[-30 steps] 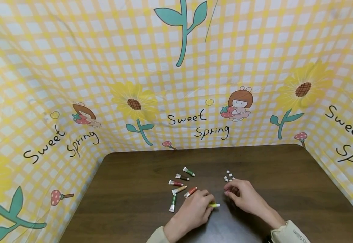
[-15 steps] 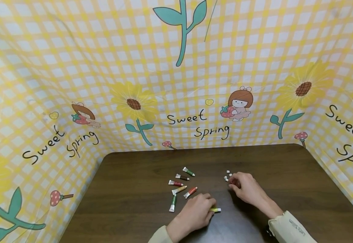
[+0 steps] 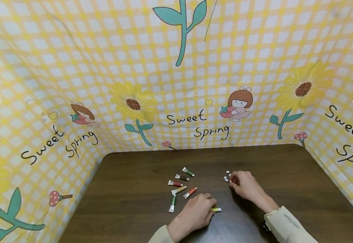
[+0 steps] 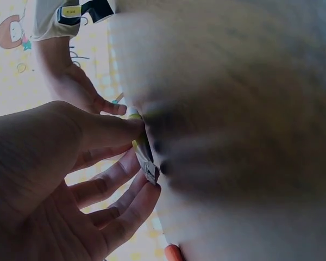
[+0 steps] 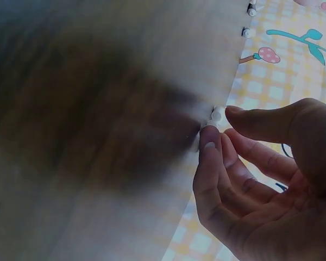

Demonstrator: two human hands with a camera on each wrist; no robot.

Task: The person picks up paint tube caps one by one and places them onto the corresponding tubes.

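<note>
My left hand (image 3: pixel 196 211) pinches a small yellow paint tube (image 3: pixel 215 210) between thumb and fingers low over the table. The tube's white end points right, and in the left wrist view its silver crimped end (image 4: pixel 150 172) lies by the fingertips. At the right, my right hand (image 3: pixel 246 185) has thumb and forefinger around a small white cap (image 5: pixel 217 114) beside a cluster of white caps (image 3: pixel 226 179). More paint tubes lie left of my left hand, the nearest being an orange-red tube (image 3: pixel 190 193).
Dark red (image 3: pixel 175 183), ochre (image 3: pixel 179 190), brown (image 3: pixel 182 177) and two green paint tubes (image 3: pixel 188 171) (image 3: pixel 172 204) lie scattered on the brown wooden table (image 3: pixel 128 189). A yellow checked cloth (image 3: pixel 182 84) hangs around the back and sides.
My right hand has moved slightly right and away from me to the white caps. My left hand has drawn a little nearer, keeping the yellow tube; the orange-red tube shows more fully.
</note>
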